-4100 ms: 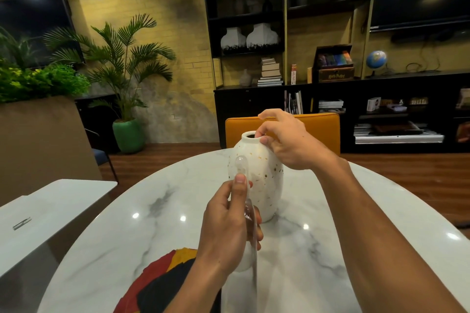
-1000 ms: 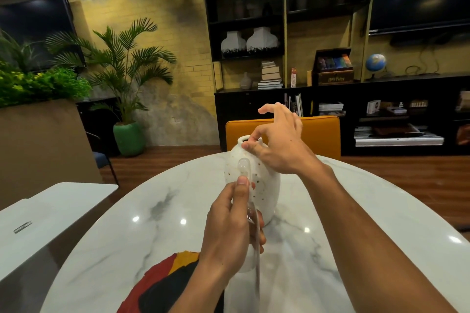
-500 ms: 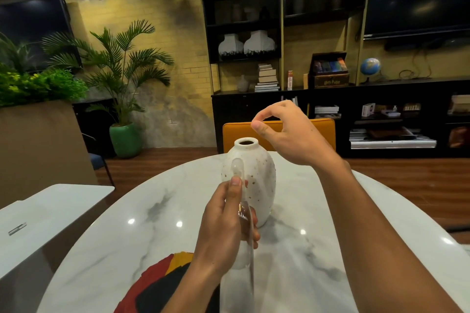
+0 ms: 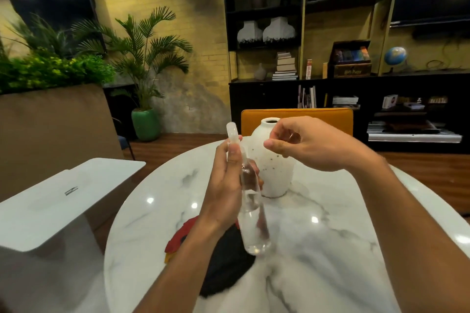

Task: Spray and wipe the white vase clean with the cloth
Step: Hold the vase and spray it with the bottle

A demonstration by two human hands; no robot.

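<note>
Behind the right hand (image 4: 314, 146), white vase (image 4: 276, 173), left hand (image 4: 225, 188) gripping spray bottle (image 4: 251, 213)

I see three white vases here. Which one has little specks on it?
The white vase standing on the marble table, in front of the orange chair. The two shelf vases look plain white above dark bases.

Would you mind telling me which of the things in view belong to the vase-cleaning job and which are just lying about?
For the job: white vase; spray bottle, gripped by the left hand; coloured cloth on the marble table; right hand, empty, near the vase's neck.
Just lying about: orange chair; potted palm; globe; white side table.
</note>
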